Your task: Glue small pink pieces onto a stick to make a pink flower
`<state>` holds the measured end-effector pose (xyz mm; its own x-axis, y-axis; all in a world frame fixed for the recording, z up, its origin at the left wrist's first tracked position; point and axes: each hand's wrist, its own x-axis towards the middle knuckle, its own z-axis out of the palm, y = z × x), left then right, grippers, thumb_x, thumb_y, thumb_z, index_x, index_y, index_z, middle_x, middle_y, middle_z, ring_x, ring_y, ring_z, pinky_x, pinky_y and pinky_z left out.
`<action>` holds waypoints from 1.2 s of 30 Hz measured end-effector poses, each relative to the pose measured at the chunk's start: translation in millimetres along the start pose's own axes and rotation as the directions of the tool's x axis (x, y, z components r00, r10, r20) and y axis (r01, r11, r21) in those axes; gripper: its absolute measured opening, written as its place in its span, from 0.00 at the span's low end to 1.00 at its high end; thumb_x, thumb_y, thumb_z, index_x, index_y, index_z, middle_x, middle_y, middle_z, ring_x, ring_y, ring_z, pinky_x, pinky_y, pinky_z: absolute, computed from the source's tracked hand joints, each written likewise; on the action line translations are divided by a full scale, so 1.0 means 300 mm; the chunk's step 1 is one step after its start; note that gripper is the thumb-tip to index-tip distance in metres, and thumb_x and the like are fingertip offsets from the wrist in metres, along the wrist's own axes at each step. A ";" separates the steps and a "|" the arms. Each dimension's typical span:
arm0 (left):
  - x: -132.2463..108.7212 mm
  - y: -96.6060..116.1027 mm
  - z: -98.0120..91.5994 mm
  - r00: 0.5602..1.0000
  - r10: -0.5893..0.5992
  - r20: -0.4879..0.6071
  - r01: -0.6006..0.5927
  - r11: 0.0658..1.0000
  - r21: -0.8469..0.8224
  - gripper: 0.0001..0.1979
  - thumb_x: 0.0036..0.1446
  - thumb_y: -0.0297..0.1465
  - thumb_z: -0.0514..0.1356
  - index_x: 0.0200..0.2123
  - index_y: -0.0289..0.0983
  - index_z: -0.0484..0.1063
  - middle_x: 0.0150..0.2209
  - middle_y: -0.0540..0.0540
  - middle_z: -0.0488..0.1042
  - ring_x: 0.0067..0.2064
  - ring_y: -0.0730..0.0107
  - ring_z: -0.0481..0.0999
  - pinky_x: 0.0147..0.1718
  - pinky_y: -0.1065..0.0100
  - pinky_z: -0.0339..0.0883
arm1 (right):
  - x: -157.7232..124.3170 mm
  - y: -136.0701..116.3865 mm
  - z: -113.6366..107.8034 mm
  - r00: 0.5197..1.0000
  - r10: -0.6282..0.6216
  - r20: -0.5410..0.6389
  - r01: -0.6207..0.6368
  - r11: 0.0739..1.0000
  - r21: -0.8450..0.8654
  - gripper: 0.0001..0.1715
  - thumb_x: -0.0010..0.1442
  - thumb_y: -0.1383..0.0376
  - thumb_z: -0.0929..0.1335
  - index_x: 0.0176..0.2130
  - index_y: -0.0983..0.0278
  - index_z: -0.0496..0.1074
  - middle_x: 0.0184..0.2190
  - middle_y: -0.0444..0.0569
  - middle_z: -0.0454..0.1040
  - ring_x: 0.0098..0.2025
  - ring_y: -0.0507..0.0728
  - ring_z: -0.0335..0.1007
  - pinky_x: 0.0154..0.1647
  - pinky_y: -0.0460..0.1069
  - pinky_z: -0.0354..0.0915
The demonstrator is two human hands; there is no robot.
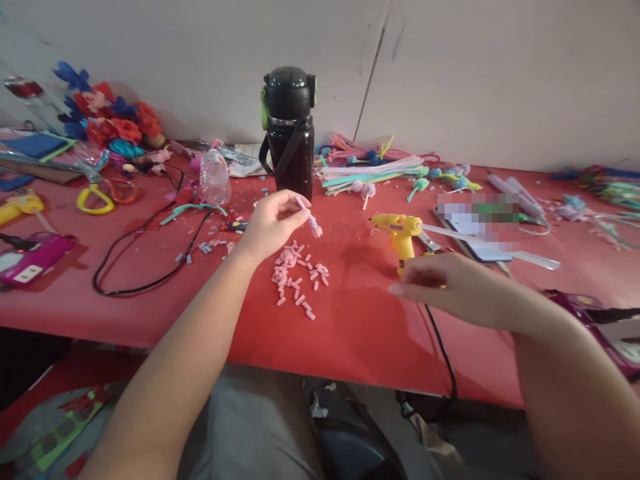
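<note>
My left hand (277, 223) pinches a thin lilac stem (301, 202) between thumb and fingers, with small pinkish-lilac pieces (316, 229) clustered at its lower end. Right below it lies a loose heap of short pink fuzzy pieces (287, 263) on the red table. My right hand (445, 287) hovers at the right, thumb and fingers apart with nothing visible between them. Just beyond its fingers is a yellow hot glue gun (400, 230), nozzle to the left, a long clear glue stick (530, 257) sticking out of its back.
A tall black bottle (290, 147) stands behind my left hand. A small plastic bottle (215, 179), yellow-handled scissors (95, 199) and a looping black cord (133, 290) lie left. Bundled pipe cleaners (370, 172) lie along the wall. A phone (480, 237) is at the right, near a purple power strip (595, 327).
</note>
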<state>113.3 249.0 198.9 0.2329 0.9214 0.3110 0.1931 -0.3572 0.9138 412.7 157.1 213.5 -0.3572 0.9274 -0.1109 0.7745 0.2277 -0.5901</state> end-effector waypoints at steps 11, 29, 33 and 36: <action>0.002 -0.015 -0.007 0.998 0.007 -0.056 -0.001 0.994 0.106 0.04 0.57 0.29 0.64 0.37 0.37 0.74 0.33 0.46 0.82 0.40 0.62 0.83 0.41 0.63 0.74 | 0.284 -0.146 0.222 0.958 -0.261 -0.119 0.267 0.963 0.036 0.03 0.62 0.66 0.72 0.37 0.62 0.79 0.36 0.48 0.78 0.37 0.56 0.71 0.38 0.50 0.62; -0.021 0.022 0.015 0.949 -0.027 0.315 -0.001 0.996 0.088 0.13 0.60 0.41 0.65 0.33 0.37 0.81 0.33 0.45 0.83 0.37 0.63 0.80 0.38 0.65 0.71 | 0.263 -0.151 0.197 0.855 -0.059 -0.516 0.274 0.895 0.351 0.11 0.67 0.58 0.67 0.36 0.62 0.73 0.36 0.51 0.79 0.37 0.57 0.72 0.38 0.51 0.64; -0.020 0.020 0.016 0.946 -0.021 0.324 -0.013 0.994 0.104 0.16 0.60 0.45 0.65 0.32 0.37 0.80 0.32 0.46 0.81 0.35 0.65 0.78 0.36 0.66 0.69 | 0.270 -0.151 0.206 0.861 -0.050 -0.506 0.278 0.879 0.387 0.13 0.67 0.56 0.67 0.36 0.62 0.72 0.34 0.50 0.77 0.35 0.56 0.70 0.37 0.51 0.64; -0.019 0.014 0.016 0.947 -0.007 0.322 -0.034 0.992 0.122 0.17 0.60 0.46 0.66 0.32 0.37 0.79 0.30 0.47 0.78 0.34 0.66 0.75 0.35 0.67 0.68 | 0.268 -0.157 0.211 0.866 -0.042 -0.499 0.278 0.868 0.411 0.15 0.67 0.54 0.66 0.35 0.62 0.71 0.34 0.50 0.77 0.35 0.56 0.70 0.36 0.51 0.63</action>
<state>117.5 241.5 199.7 0.5258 0.8258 0.2037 0.2998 -0.4041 0.8642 314.3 202.2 181.7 -0.0813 0.9415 0.3272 0.3583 0.3339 -0.8718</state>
